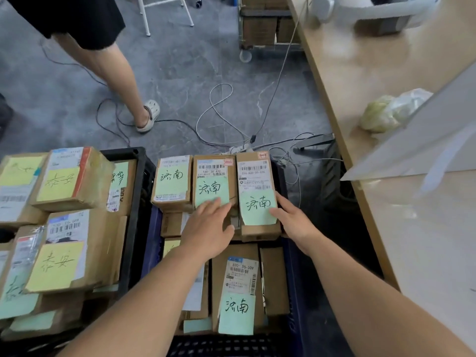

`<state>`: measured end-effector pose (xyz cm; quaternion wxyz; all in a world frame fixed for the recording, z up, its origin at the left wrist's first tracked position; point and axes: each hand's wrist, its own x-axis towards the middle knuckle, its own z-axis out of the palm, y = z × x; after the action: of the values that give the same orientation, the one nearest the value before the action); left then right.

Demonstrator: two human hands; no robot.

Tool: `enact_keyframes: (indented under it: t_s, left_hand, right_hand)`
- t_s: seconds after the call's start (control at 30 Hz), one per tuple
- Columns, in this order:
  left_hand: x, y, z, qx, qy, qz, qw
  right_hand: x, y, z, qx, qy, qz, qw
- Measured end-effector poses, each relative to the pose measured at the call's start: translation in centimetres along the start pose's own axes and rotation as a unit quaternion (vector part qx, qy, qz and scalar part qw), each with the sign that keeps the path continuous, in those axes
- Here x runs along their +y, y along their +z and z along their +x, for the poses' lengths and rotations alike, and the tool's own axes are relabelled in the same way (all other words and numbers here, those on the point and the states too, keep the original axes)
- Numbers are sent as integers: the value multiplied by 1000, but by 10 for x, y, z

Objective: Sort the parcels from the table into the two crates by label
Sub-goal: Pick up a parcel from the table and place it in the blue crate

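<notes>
Head view, right hand (292,222): fingers (277,211) spread wide and flat against the near right edge of the cardboard parcel with the green 济南 note (258,194), pressing rather than gripping.
Head view, left hand (207,225): open, palm down, fingers (213,203) lying over the lower edge of the middle 济南 parcel (213,180), which sits just left of the right-hand one.
Where the parcel is: on top of the far row in the blue crate (292,274), between the two hands, touching its neighbour.
Other crate: the black crate (134,199) lies to the left of the left fingers, heaped with yellow-noted parcels (58,256).
Risk, slipping: the parcel looks to sit on an uneven layer at the crate's right wall; let go too soon and it may tilt off.
Risk, label: the green note overhangs under the right fingers; a sideways push could crease or peel it.
Risk, neighbour: I'd guess a shove leftward would shift the middle parcel.
Table (386,99): to the right of the right fingers; no parcels visible on it, only a plastic bag (391,110).
</notes>
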<state>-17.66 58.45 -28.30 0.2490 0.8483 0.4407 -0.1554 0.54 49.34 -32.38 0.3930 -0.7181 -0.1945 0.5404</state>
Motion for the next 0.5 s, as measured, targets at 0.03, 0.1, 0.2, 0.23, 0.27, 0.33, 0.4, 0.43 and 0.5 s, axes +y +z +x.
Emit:
enact_keyframes:
  t_s: [0.03,0.1,0.2,0.23,0.27,0.33,0.4,0.43,0.5]
  left_hand:
    - [1,0,0,1,-2,4,1000]
    - [2,-2,-2,0,-2,5,1000]
    - [4,-9,-8,5,9,-6,1000]
    - [5,-11,-12,9,14,-14,1000]
    - [6,-14,-18,10,20,-21,1000]
    - [10,-17,-32,11,34,-30,999]
    - [16,-19,-50,14,56,-22,998]
    - [19,-21,-59,18,68,-17,997]
    - [26,-25,-76,28,90,-17,995]
  right_hand:
    - [-3,0,-1,3,1,-19,1000]
    - [-9,1,-5,14,3,-51,999]
    - [-15,3,-21,47,-1,-111,993]
    - [-16,4,-29,65,-2,-137,989]
    - [-16,5,-39,84,-5,-162,983]
    - [-15,8,-61,118,-9,-222,968]
    - [-14,13,-89,146,-15,-283,948]
    - [-16,15,-103,162,-18,-305,938]
    - [-20,21,-136,197,-29,-332,922]
